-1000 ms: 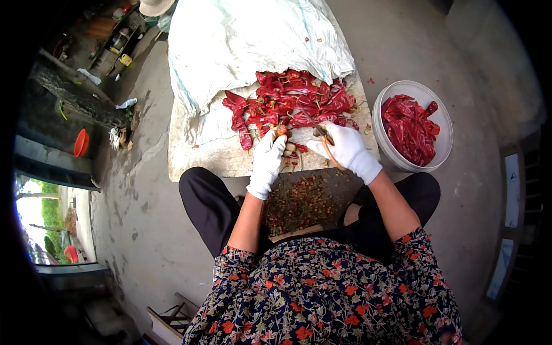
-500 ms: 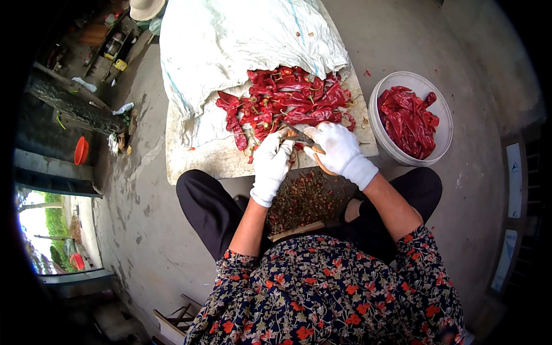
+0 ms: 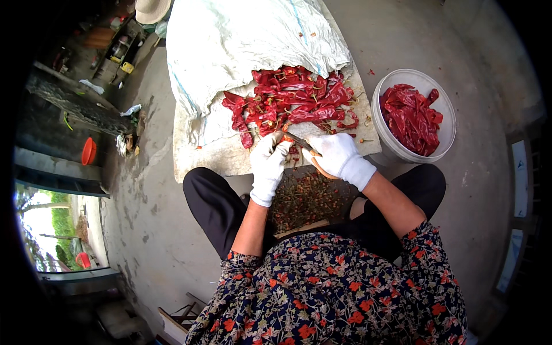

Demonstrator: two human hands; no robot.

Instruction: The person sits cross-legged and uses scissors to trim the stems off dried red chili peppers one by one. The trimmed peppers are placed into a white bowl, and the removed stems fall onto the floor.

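My right hand [image 3: 338, 154], in a white glove, is closed around scissors [image 3: 300, 141] with dark blades and orange-tan handles. The blades point up and left toward my left hand [image 3: 269, 162], also white-gloved. Its fingers are pinched together at the blade tips, where an orange-red bit of chili pepper [image 3: 285, 137] shows; most of that piece is hidden by the fingers. Just beyond both hands lies a heap of dried red chili peppers [image 3: 305, 98], some with stems, spilling from under a white woven sack [image 3: 247, 40].
The sack and peppers lie on a pale board [image 3: 218, 164]. On the right stands a white bucket [image 3: 376, 121] part filled with red peppers [image 3: 408, 123]. Between my knees, below the board, are many cut stems and scraps [image 3: 310, 198]. An orange-red basin [image 3: 88, 151] is far left.
The scissors blades have shifted down and now lie at the left fingertips, with an orange-red bit showing there. The whole view has shifted slightly.
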